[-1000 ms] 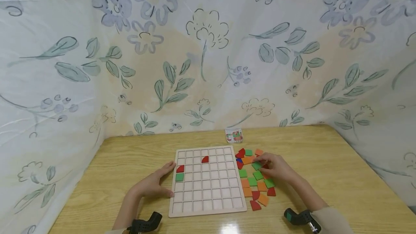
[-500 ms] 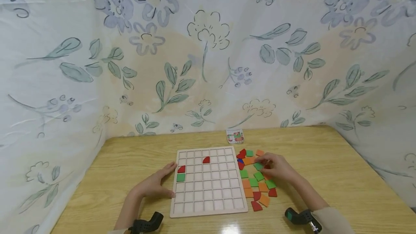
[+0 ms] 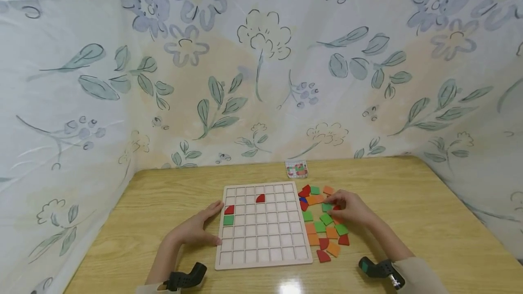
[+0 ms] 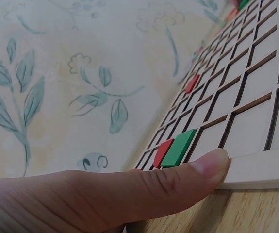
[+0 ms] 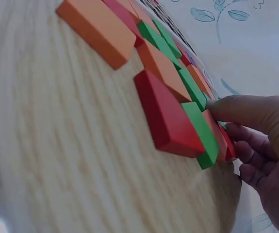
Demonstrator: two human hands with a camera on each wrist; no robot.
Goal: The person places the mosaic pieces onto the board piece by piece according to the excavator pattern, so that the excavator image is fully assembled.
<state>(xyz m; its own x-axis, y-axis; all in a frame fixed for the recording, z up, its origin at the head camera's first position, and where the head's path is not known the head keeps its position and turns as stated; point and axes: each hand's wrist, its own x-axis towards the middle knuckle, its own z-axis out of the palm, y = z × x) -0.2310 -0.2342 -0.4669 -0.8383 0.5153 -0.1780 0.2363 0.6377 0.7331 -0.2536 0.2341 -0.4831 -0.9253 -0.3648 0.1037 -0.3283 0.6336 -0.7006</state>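
Note:
A pale wooden grid board [image 3: 265, 228] lies on the table. In it sit a green square tile [image 3: 228, 220], a red tile [image 3: 229, 209] directly above that one, and a red quarter-round tile [image 3: 260, 198] further up. My left hand [image 3: 192, 228] rests along the board's left edge, its thumb [image 4: 178, 179] on the rim in the left wrist view. Right of the board, my right hand [image 3: 351, 210] pinches a green square tile [image 3: 326, 207] among the loose tiles. In the right wrist view the hand [image 5: 270, 141] mostly hides that tile.
Several loose orange, green, red and blue tiles lie close together right of the board, such as an orange square [image 3: 333, 249] and a red quarter-round [image 3: 323, 256]. A small pattern card [image 3: 296, 169] lies behind the board. Flowered cloth [image 3: 261, 80] stands behind the table.
The head view has shifted slightly. Both hands stay in nearly the same places, the right one at the same green tile.

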